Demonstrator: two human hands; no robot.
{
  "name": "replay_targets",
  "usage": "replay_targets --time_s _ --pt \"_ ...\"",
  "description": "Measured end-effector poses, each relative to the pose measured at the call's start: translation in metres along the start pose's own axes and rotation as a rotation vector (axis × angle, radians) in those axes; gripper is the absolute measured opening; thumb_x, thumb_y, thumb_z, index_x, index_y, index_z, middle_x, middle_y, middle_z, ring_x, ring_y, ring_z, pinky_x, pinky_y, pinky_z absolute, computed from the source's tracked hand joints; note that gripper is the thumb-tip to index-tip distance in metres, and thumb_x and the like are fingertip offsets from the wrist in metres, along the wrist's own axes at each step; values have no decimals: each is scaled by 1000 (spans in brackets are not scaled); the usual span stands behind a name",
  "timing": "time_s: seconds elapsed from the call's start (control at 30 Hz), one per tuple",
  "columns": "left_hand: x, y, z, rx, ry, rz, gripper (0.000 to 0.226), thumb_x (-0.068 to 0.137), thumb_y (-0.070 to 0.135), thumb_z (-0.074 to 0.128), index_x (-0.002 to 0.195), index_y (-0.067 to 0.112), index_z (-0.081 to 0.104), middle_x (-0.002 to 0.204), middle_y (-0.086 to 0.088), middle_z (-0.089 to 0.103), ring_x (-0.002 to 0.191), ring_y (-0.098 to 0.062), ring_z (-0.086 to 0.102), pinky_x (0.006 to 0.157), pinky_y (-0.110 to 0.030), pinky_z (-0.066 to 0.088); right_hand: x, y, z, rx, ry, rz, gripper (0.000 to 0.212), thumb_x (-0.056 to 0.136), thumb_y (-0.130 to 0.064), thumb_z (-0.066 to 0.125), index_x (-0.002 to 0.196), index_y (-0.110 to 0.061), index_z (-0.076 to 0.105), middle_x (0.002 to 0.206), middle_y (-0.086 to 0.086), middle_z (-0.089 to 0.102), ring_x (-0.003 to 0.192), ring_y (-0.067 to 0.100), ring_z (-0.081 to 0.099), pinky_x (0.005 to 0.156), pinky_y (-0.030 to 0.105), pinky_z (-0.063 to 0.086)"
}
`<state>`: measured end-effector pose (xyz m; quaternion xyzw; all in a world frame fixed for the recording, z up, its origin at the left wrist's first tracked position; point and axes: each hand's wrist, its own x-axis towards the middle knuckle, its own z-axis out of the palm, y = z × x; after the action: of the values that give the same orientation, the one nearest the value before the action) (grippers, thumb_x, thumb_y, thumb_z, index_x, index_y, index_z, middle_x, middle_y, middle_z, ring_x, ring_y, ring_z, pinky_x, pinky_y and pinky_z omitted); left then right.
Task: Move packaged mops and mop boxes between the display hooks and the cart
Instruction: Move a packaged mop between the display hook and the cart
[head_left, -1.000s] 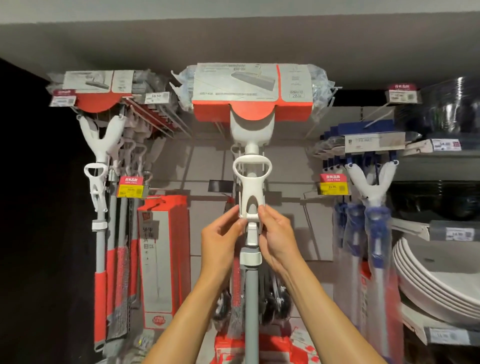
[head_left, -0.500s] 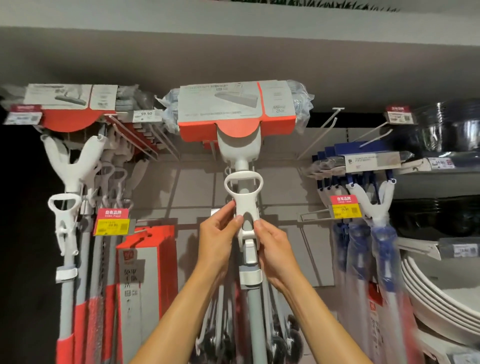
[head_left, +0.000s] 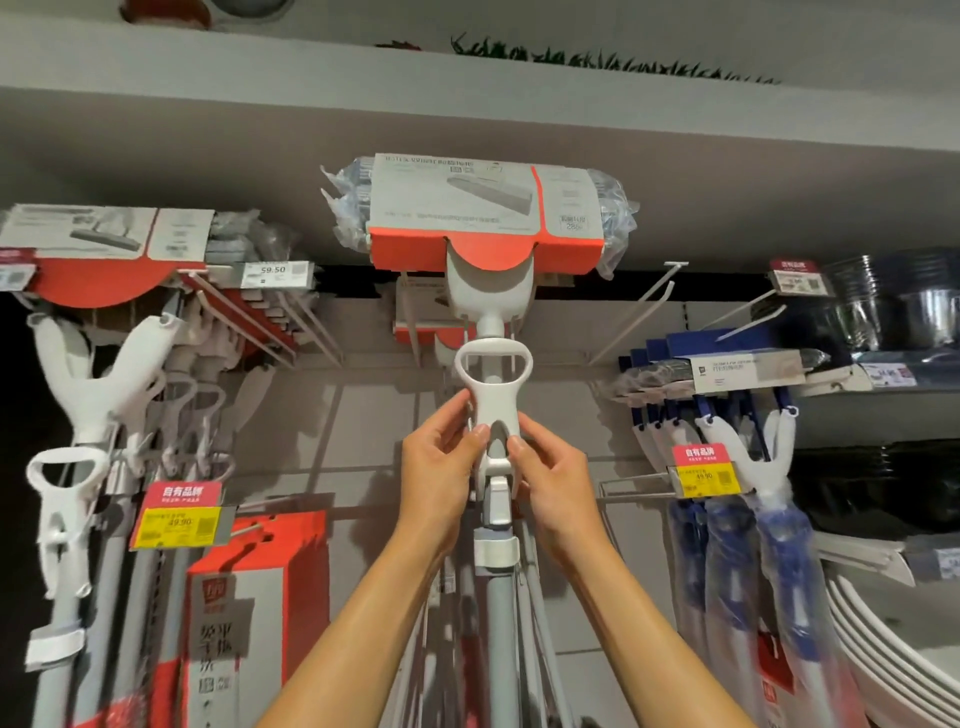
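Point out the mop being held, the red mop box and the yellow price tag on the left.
held mop (head_left: 485, 208), head view, on its cardboard sleeve.
red mop box (head_left: 249, 613), head view, on its front face.
yellow price tag (head_left: 174, 526), head view, on its centre.

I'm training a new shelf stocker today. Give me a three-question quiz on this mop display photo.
1. True or false: both hands grip the white plastic wringer handle of the grey-poled sponge mop in red-and-white card packaging.
2. Which side holds the blue-headed mops in clear plastic sleeves: A left, B right?
3. Fill in: the price on the white shelf tag reads ___.

Key: 1 true: left hand and right hand pinch it. 2 B. 3 59.50.
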<state>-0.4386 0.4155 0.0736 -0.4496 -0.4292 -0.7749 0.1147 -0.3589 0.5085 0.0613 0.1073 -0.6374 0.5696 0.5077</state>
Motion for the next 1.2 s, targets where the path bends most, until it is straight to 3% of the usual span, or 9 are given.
replay_targets --time_s 0.13,0.3,0.43,0.6,0.77,0.93,1.03,1.13,1.2 --pt "19 0 12 23 23 31 49 93 -5 64 134 20 59 99 26 74 102 4 68 78 -13 54 23 1 1 102 10 21 43 100 0 54 142 -6 54 114 8 74 105 23 72 98 46 55" --pt "44 -10 21 21 61 28 44 94 -2 63 137 10 60 120 6 71 105 -5 71 82 -20 57 53 9 -3 108 -16 27 35 99 -1 56 133 -6 62 109 11 76 103 29 72 98 53 53" --pt "60 -20 24 26 79 46 43 96 1 63 137 12 60 121 -1 73 108 -16 71 88 -30 59 73 13 -6 65 -56 -25 29 98 -2 57 116 -20 71 101 4 78 98 24 74 93 48 57" --pt "78 -19 29 95 79 129 44 95 -1 62 138 11 58 98 26 74 100 4 69 74 -11 54 95 17 -6 101 -79 -39 34 99 -3 55 132 -8 64 107 4 77 100 20 73 90 39 59" --pt "95 -22 27 112 106 146 47 96 2 63 141 10 55 123 6 68 101 8 67 76 -10 53 115 19 0 123 -99 -36 36 99 -5 57 135 -5 60 112 8 75 100 20 73 90 38 59" --pt "106 -30 15 127 100 138 44 97 3 62 140 12 57 123 5 69 106 2 68 78 -12 53 121 28 11 107 -87 -69 34 98 -6 60 132 -11 63 95 -15 76 92 7 73 77 24 60" --pt "110 -33 9 126 90 152 43 97 5 63 138 15 59 124 7 69 110 0 67 82 -14 54 122 32 15 97 -68 -71 35 98 -7 60 133 -10 64 108 -3 76 98 12 73 86 34 61" --pt "110 -38 4 119 76 154 42 96 7 64 137 19 60 122 11 70 111 -2 67 88 -19 55 123 38 19 101 -54 -76 28 98 -5 58 122 -16 70 105 1 77 96 17 74 84 37 61" --pt "112 -46 1 111 60 147 42 96 5 63 135 21 61 109 20 73 107 2 68 84 -15 55 122 43 22 87 -40 -83 29 99 -4 57 111 -25 72 103 0 78 97 19 74 85 37 61"
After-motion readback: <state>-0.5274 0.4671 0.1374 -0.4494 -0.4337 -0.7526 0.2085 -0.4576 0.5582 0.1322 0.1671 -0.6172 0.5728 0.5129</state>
